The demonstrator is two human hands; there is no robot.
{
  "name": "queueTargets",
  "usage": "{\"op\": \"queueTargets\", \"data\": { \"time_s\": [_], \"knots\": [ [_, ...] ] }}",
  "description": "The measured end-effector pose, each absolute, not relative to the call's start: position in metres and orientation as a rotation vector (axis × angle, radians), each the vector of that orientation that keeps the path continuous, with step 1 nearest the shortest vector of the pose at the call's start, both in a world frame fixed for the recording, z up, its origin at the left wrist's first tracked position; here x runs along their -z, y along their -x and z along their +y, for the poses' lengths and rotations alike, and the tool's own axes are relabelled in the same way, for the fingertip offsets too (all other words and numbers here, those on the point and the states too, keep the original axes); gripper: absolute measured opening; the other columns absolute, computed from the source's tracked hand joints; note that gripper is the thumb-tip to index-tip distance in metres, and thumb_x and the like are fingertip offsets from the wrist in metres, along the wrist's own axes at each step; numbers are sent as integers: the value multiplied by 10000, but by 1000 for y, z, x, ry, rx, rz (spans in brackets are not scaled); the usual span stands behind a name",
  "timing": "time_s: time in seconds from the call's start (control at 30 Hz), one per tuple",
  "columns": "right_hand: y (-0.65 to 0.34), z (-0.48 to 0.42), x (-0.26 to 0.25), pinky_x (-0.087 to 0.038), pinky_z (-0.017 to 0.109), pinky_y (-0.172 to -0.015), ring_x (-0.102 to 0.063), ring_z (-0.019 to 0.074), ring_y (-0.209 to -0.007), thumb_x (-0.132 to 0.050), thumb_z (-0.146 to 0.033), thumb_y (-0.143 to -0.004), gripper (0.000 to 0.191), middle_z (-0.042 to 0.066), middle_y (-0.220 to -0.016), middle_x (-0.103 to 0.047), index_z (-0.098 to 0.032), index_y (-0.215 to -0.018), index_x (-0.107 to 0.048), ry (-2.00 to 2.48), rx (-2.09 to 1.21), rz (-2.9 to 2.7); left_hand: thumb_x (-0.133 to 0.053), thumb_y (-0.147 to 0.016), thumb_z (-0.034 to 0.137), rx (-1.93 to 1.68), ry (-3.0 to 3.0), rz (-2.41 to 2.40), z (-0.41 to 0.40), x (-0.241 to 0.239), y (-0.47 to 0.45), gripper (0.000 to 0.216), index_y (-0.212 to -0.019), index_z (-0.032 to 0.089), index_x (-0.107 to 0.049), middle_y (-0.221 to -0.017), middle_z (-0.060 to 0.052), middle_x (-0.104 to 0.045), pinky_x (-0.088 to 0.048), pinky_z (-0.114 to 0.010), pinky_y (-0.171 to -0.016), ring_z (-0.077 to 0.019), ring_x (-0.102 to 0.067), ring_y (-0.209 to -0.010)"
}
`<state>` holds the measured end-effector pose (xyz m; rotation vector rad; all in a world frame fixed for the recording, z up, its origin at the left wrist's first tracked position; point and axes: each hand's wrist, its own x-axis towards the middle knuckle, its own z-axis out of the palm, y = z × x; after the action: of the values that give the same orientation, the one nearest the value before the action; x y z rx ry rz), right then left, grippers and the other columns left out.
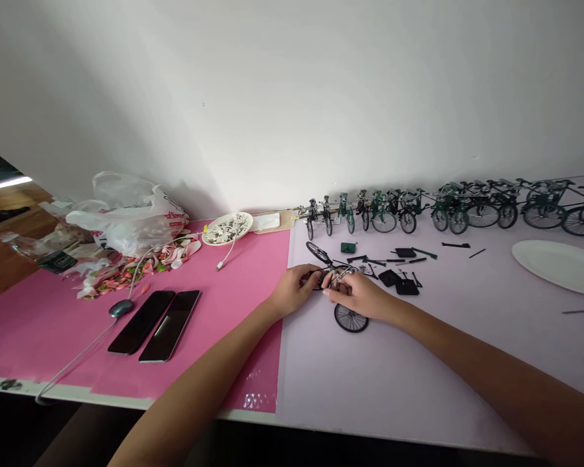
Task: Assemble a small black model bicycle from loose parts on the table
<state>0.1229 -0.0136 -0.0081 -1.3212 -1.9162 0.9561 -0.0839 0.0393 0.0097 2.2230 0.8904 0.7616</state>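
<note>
- The left hand (296, 288) closes its fingers on a small model bicycle (351, 318), above the pale part of the worktop (345, 383).
- The right hand (363, 295) pinches the same bicycle at a silvery part; the exact grip is partly hidden.
- Loose black parts (407, 287) lie just beyond the right hand.
- Finished-looking bicycles (384, 222) stand along the wall (292, 97).
- Two phones (143, 322) lie at left.

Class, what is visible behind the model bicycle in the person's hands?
Behind the model bicycle lies a green piece; farther back stands a row of miniature bicycles. The left hand and right hand hide whatever is directly behind them.
</note>
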Motion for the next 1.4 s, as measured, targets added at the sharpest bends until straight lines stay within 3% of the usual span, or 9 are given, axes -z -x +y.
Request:
{"op": "queueTargets", "data": {
  "time_s": [0.27,0.43,0.63,1.17,1.4],
  "knots": [
    [-124,-13,8,-471,297,-582,-635,181,-636,-623,-448,-916,276,34,-742,-725,-190,-974,-700,1276,-989,-1899,-478,-1012,392,-765,-2238,888,40,-9,84,356,-1110,174,-741,-1049,-78,-782,-551,-266,-784,-190,-718,-895],
    [-124,-14,9,-462,290,-581,-616,177,-622,-629,-451,-912,263,22,-693,-689,-196,-874,-687,1284,-993,-1897,-481,-1012,385,-757,-2234,897,39,-10,84,350,-1107,169,-739,-1043,-72,-782,-543,-260,-777,-181,-713,-872],
    [-121,-16,5,-414,285,-549,-565,163,-582,-645,-473,-889,358,0,-608,-610,-209,-668,-547,1309,-936,-1910,-478,-1012,385,-761,-2230,888,39,-10,84,353,-1110,167,-737,-1047,-75,-781,-548,-263,-792,-185,-715,-886],
    [-122,-15,8,-393,297,-537,-524,159,-559,-612,-485,-903,406,-7,-584,-569,-226,-621,-475,1323,-892,-1937,-480,-1010,394,-758,-2227,895,39,-10,84,354,-1102,172,-740,-1028,-77,-780,-546,-262,-768,-183,-710,-857],
    [-122,-15,7,-408,299,-536,-541,164,-561,-629,-463,-893,363,-7,-590,-586,-225,-646,-511,1325,-895,-1937,-471,-1012,391,-754,-2231,893,39,-10,84,357,-1107,173,-738,-1034,-78,-779,-547,-270,-780,-185,-706,-862]
  ]
}}
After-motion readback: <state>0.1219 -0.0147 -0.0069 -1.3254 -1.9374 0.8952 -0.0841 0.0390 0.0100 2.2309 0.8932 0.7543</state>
